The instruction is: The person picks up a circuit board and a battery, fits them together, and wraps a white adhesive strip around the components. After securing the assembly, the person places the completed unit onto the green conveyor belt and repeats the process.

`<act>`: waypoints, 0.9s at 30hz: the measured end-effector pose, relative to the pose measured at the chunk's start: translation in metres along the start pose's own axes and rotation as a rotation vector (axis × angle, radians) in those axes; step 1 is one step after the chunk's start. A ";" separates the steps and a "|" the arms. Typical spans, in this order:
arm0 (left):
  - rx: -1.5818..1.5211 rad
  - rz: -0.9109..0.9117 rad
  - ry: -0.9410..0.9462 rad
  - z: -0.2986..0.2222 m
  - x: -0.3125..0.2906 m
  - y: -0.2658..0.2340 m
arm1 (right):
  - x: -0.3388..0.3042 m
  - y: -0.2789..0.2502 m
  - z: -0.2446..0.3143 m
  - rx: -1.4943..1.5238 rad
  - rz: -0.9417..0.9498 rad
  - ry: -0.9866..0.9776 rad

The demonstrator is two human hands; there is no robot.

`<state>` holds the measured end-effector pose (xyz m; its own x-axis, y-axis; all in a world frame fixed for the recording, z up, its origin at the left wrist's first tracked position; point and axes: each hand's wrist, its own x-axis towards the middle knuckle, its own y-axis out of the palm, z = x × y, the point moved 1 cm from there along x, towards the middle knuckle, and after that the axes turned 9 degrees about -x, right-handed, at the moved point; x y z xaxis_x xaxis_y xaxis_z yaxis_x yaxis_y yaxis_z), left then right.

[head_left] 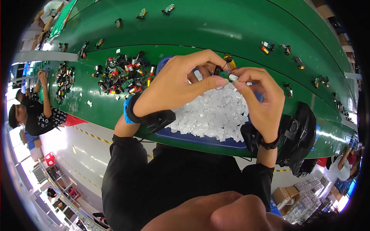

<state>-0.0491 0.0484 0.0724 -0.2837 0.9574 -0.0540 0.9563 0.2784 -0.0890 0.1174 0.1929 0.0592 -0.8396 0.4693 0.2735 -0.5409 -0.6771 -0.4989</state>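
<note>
Both my hands meet above a blue tray (200, 144) heaped with small white pieces (208, 115). My left hand (173, 84) is closed, thumb and fingers pinching a small green circuit board (223, 73). A yellow-and-black cylinder (230, 61) sits at the far side of that board, with a thin dark wire looping near it. Closed in a pinch, my right hand (266, 96) holds a small white piece (233, 77) against the board. My fingers hide part of the board.
Left of the tray lies a pile of circuit boards with cylinders (123, 73), and a second pile (64, 82) is farther left. More units lie scattered over the green table (185, 29). A black bag-like object (298, 134) stands at the right; co-workers sit at both sides.
</note>
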 end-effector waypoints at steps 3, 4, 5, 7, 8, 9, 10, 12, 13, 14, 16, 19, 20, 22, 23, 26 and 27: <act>0.132 -0.023 0.024 0.004 -0.006 0.001 | -0.002 -0.001 -0.009 0.156 -0.010 0.175; 0.130 -0.040 0.038 0.007 -0.007 0.001 | -0.002 -0.001 -0.014 0.161 -0.037 0.248; 0.127 -0.056 0.053 0.011 -0.008 0.001 | -0.003 -0.001 -0.019 0.165 -0.066 0.323; 0.121 -0.062 0.067 0.016 -0.008 0.004 | -0.003 0.009 -0.021 0.217 -0.074 0.283; 0.064 -0.030 0.070 0.018 -0.009 0.007 | -0.004 0.014 -0.019 0.267 -0.073 0.238; 0.007 0.004 0.074 0.020 -0.009 0.011 | -0.005 0.016 -0.019 0.315 -0.073 0.195; -0.051 0.039 0.078 0.022 -0.010 0.015 | -0.007 0.015 -0.019 0.310 -0.073 0.201; 0.004 0.031 0.059 0.029 -0.014 0.016 | -0.009 0.014 -0.018 0.308 0.105 0.192; 0.065 0.020 0.044 0.032 -0.016 0.016 | -0.010 0.013 -0.018 0.306 0.193 0.189; 0.126 0.009 0.028 0.035 -0.017 0.017 | -0.013 0.013 -0.019 0.300 0.195 0.196; 0.196 -0.036 0.031 0.038 -0.017 0.025 | -0.019 0.018 -0.019 0.163 0.171 0.074; 0.358 -0.130 0.029 0.041 -0.016 0.033 | -0.021 0.020 -0.022 0.040 0.144 -0.028; 0.274 -0.132 0.013 0.042 -0.016 0.034 | -0.021 0.021 -0.023 -0.021 0.124 -0.069; 0.107 -0.134 -0.018 0.043 -0.016 0.034 | -0.020 0.023 -0.023 -0.077 0.105 -0.110; 0.107 -0.137 -0.021 0.046 -0.016 0.033 | -0.021 0.023 -0.022 -0.121 0.102 -0.157; -0.228 0.094 -0.170 0.060 -0.016 0.026 | -0.021 0.023 -0.020 -0.207 0.097 -0.248; -0.229 0.092 -0.174 0.064 -0.013 0.021 | -0.021 0.022 -0.020 -0.227 0.085 -0.298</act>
<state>-0.0301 0.0367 0.0073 -0.1838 0.9574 -0.2226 0.9640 0.2199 0.1495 0.1241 0.1792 0.0255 -0.8765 0.2086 0.4338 -0.4722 -0.5478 -0.6906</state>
